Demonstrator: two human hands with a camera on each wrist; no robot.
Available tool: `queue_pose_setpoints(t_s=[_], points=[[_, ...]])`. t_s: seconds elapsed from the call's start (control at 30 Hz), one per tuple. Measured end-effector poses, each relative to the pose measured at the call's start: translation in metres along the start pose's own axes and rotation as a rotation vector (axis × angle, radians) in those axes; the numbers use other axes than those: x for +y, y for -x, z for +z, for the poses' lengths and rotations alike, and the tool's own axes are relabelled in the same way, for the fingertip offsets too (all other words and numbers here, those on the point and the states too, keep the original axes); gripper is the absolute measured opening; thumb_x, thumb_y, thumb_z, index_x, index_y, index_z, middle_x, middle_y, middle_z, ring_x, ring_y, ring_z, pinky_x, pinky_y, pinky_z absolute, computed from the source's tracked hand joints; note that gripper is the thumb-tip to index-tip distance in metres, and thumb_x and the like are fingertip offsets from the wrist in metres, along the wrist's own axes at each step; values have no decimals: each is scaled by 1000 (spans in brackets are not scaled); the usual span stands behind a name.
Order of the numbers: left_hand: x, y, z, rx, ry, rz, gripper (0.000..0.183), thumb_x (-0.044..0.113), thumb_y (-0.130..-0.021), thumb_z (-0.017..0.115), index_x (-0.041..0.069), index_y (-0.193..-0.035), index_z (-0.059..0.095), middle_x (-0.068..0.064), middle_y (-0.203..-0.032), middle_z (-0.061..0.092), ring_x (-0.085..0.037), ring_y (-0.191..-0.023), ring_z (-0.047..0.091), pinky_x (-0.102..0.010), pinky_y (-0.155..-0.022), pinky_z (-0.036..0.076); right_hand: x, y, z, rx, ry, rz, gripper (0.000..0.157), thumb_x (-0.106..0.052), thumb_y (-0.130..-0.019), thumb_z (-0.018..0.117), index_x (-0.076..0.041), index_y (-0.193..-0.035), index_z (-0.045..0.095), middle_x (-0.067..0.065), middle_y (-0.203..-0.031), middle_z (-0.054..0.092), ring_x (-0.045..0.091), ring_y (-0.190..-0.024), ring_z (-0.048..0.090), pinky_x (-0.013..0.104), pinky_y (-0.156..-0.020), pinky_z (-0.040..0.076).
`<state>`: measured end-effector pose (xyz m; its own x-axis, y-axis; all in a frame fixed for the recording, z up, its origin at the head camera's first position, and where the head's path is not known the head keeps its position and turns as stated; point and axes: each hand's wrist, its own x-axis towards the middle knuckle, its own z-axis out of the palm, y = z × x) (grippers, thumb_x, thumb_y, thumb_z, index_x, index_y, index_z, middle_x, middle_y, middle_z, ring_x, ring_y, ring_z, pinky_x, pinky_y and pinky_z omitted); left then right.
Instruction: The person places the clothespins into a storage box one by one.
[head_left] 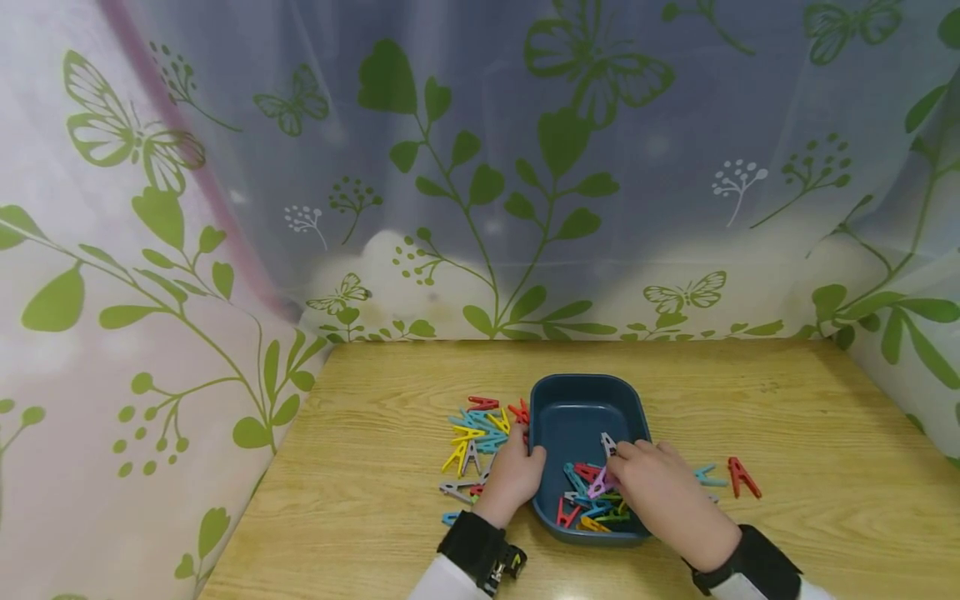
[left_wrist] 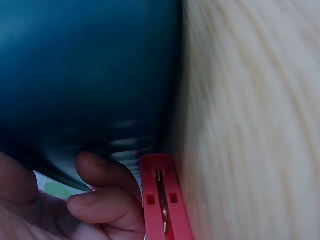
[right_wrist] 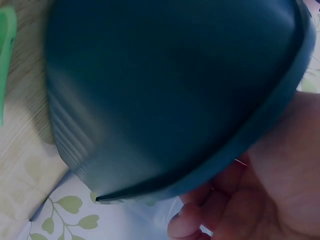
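Pale cloth (head_left: 675,183) printed with green leaves and butterflies hangs behind a wooden table (head_left: 360,375). At the left, a loose heap of clothespins (head_left: 487,439) in yellow, blue, grey and red lies on the wood. Just right of it, the left hand (head_left: 513,471) holds the near-left side of a dark blue tub (head_left: 570,433), thumb at the rim and bent fingers against the outer wall; in the left wrist view a red clothespin (left_wrist: 167,197) stands just beside those fingers. Inside the tub, mixed clothespins lie piled at the near end, with a purple clothespin (head_left: 599,483) on top. Right of that, the right hand (head_left: 667,496) reaches over the right rim, fingertips drawn together and pinching a grey clothespin (head_left: 608,444), which juts from their far side over the tub's floor. The purple one meets the same fingertips from below; whether it is gripped too cannot be told. Farther right, a blue clothespin (head_left: 708,476) and another red one (head_left: 742,478) lie on the table.
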<state>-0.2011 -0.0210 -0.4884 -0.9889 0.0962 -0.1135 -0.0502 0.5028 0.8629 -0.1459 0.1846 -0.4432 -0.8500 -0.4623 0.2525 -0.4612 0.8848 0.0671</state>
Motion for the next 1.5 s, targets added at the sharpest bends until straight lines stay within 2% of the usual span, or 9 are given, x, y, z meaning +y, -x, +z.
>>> queue_pose_setpoints(t_s=[0.2, 0.33, 0.53, 0.83, 1.0, 1.2, 1.33, 1.5], points=[[-1, -1, 0, -6, 6, 7, 42, 19, -104, 50, 0, -142, 46, -11, -97, 61, -20, -84, 60, -35, -70, 47, -1, -1, 1, -7, 0, 10, 15, -23, -79, 89, -19, -81, 75, -9, -76, 58, 9, -67, 47, 26, -60, 31], [-2, -1, 0, -8, 5, 5, 42, 19, -104, 50, 0, -141, 47, -12, -99, 62, -20, -86, 60, -35, -71, 48, -1, -1, 2, -9, -4, 4, 17, -23, -76, 91, -20, -81, 75, -10, -76, 57, 9, -66, 47, 26, -60, 30], [-1, -1, 0, -6, -1, -6, 43, 20, -104, 50, 0, -142, 46, -14, -105, 63, -21, -91, 61, -37, -75, 50, 0, 0, 3, -30, -56, -16, 16, -25, -77, 91, -22, -78, 75, -11, -76, 58, 9, -68, 51, 27, -61, 35], [1, 0, -1, 0, -6, -4, 43, 19, -104, 51, 0, -142, 46, -11, -97, 61, -20, -86, 60, -35, -71, 48, 2, 0, 2, -65, -113, -50, 16, -26, -78, 90, -23, -78, 75, -10, -78, 60, 9, -70, 52, 29, -62, 40], [1, -1, -1, -2, -4, -5, 43, 19, -104, 50, -1, -142, 46, -9, -92, 58, -20, -84, 58, -33, -69, 46, 11, 0, -3, 10, -136, -72, 20, -24, -77, 91, -23, -79, 71, -11, -77, 55, 7, -66, 50, 27, -59, 40], [1, 0, -1, -7, 1, -7, 42, 19, -104, 50, 0, -141, 46, -9, -90, 57, -20, -81, 57, -33, -67, 45, 27, 5, -11, 118, -131, 25, 18, -19, -79, 90, -19, -81, 71, -10, -75, 52, 3, -63, 46, 24, -56, 40], [2, 1, -2, -18, 3, -20, 42, 19, -104, 50, 1, -142, 46, -9, -93, 58, -19, -84, 58, -33, -69, 46, 42, 12, -12, 113, -134, 123, 14, -18, -82, 87, -15, -83, 73, -7, -76, 55, 5, -64, 49, 27, -58, 43], [2, 1, -2, -21, 5, -18, 42, 20, -105, 50, 1, -142, 46, -9, -92, 58, -19, -83, 58, -33, -68, 46, 62, 23, -6, 94, -95, 205, 14, -15, -81, 87, -12, -82, 73, -3, -73, 56, 9, -61, 51, 31, -56, 45]])
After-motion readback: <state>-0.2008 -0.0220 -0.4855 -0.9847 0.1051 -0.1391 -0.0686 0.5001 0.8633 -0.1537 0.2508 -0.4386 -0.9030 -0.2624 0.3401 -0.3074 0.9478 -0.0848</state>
